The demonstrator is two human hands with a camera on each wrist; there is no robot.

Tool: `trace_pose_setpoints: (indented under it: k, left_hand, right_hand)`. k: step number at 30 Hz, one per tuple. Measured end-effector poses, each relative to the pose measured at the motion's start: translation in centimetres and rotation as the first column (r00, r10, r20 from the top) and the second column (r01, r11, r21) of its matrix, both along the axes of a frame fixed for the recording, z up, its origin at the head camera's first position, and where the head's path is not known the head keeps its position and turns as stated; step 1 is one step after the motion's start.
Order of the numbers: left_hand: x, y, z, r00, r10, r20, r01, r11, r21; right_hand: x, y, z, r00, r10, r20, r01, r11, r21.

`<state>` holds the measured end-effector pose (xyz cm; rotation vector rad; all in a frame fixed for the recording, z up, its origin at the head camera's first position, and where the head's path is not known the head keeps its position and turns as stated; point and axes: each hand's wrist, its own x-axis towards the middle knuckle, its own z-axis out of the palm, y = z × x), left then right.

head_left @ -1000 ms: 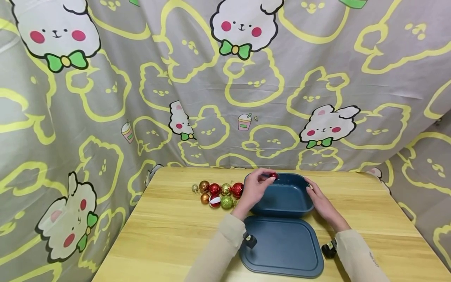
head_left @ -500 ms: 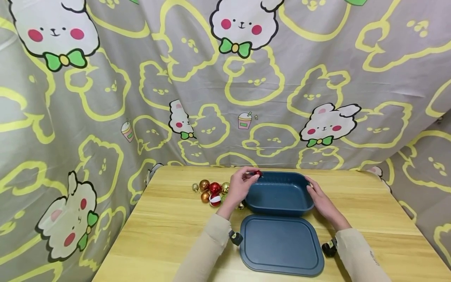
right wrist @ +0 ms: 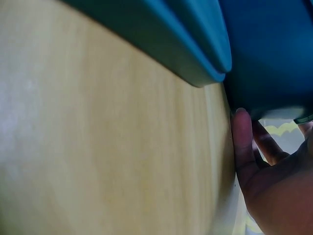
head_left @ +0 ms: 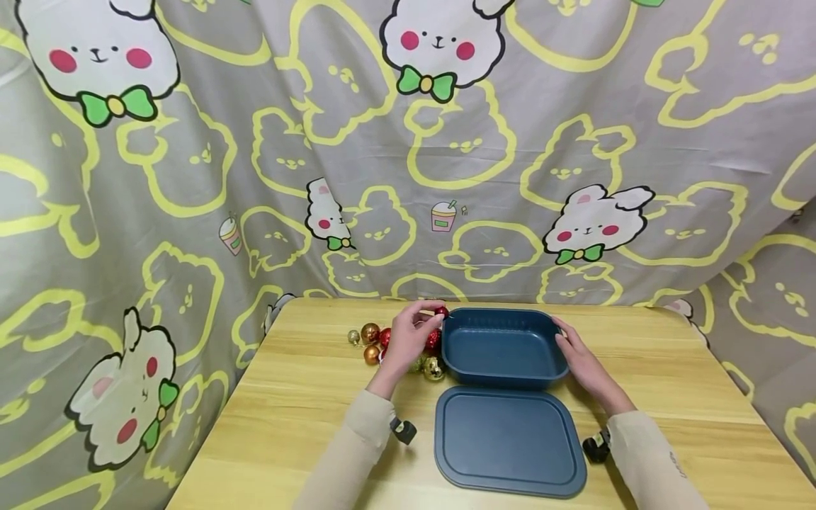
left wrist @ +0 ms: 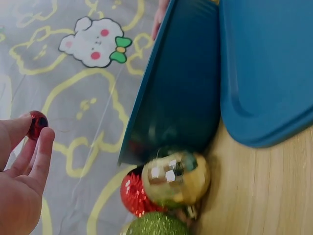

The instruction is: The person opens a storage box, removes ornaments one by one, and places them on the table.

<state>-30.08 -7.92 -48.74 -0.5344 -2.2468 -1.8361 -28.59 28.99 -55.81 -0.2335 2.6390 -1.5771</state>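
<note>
A small shiny red bauble (left wrist: 38, 125) is pinched between the thumb and fingertips of my left hand (head_left: 405, 343). That hand is raised just left of the dark blue rectangular box (head_left: 503, 377), over a cluster of Christmas baubles. Among them, a shiny gold bauble (left wrist: 177, 177), a red glittery one (left wrist: 134, 196) and a green glittery one (left wrist: 159, 225) lie close by the box's left side. My right hand (head_left: 581, 360) rests against the box's right side. Its extended fingers (right wrist: 242, 139) touch the outer wall low down in the right wrist view.
The blue lid (head_left: 510, 443) lies flat in front of the box. Left of my left hand are a brown bauble (head_left: 370, 333), an orange one (head_left: 372, 355) and a tiny pale gold one (head_left: 353, 338). A patterned curtain (head_left: 408, 234) hangs behind the wooden table (head_left: 293, 411).
My left hand has moved left with the red bauble, from over the box's inside to beyond its left rim. The right hand keeps its place on the box.
</note>
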Motion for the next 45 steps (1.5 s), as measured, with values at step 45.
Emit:
trace_pose_setpoints:
  k: [45]
  left_hand:
    - [2.3, -14.1, -4.1, 0.939, 0.317, 0.136, -0.304, 0.947, -0.107]
  right_hand:
    - [0.0, 0.0, -0.2, 1.000, -0.004, 0.005, 0.004, 1.000, 0.000]
